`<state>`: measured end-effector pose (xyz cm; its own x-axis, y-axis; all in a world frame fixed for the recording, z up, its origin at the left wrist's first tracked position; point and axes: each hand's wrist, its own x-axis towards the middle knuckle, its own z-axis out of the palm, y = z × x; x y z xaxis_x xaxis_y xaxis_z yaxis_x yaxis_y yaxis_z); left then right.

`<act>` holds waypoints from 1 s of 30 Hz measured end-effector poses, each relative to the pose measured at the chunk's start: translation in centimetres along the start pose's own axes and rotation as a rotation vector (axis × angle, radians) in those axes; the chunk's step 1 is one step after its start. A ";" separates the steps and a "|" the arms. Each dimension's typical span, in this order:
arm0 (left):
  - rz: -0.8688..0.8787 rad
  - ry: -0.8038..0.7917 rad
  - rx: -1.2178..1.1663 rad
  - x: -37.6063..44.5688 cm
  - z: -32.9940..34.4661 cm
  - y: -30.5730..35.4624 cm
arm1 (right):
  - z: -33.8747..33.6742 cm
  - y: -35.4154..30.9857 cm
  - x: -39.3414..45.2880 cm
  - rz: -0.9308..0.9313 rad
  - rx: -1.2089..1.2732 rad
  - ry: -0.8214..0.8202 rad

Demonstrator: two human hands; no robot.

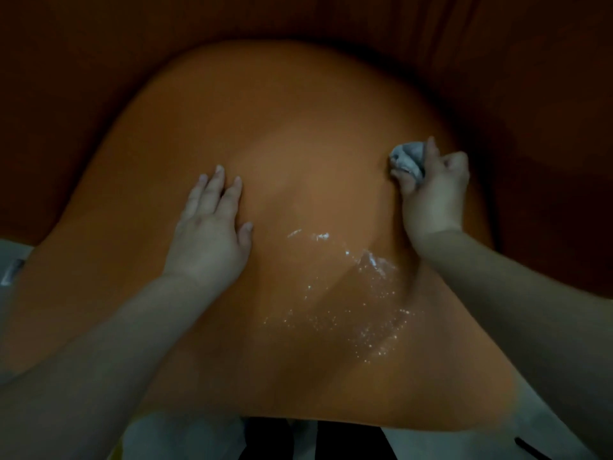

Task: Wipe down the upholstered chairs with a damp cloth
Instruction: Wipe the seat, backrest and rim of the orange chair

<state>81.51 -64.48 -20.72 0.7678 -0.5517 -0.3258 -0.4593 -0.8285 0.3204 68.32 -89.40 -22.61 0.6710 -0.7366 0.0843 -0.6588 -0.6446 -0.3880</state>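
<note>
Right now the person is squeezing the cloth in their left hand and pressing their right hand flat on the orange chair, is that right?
Not quite, the hands are swapped. In the head view the right hand grips the bunched grey cloth, and the left hand lies flat with straight fingers on the orange chair.

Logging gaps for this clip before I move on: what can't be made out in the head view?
- Cloth: mostly hidden inside the right hand; its size and dampness can't be judged.
- Orange chair seat: legs and frame out of sight below it; the surround is too dark to read.
- Seat under the left hand: covered by the palm.
- Pale item at the left edge: cut off, unidentifiable.
</note>
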 end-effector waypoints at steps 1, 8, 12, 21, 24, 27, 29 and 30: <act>0.008 -0.004 0.003 -0.1 0.0 -0.1 | 0.1 -0.6 -0.3 0.028 0.076 0.005; 0.041 -0.076 0.014 -2.0 0.0 0.0 | -0.8 0.0 -9.5 -0.376 0.040 -0.178; 0.084 -0.136 0.054 -3.5 -0.2 -0.4 | -1.9 2.7 -6.1 0.047 0.010 -0.015; 0.098 -0.070 0.037 -4.5 1.6 -0.6 | 1.1 -3.6 -12.5 0.028 0.193 -0.054; 0.086 -0.041 0.017 -4.7 1.6 -0.5 | -0.4 -1.0 -10.5 0.047 0.189 0.006; 0.102 -0.026 0.004 -4.7 1.7 -0.7 | -1.1 1.6 -8.8 0.244 0.141 0.086; 0.109 0.000 -0.010 -4.8 2.0 -0.9 | -0.4 0.2 -9.7 0.229 0.146 0.062; 0.110 0.014 -0.014 -5.0 2.0 -1.0 | 0.1 -0.9 -10.5 0.164 0.154 0.034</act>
<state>77.23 -61.07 -21.23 0.7193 -0.6379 -0.2752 -0.5354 -0.7614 0.3656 61.90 -81.01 -23.24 0.5457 -0.8371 0.0385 -0.6965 -0.4786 -0.5346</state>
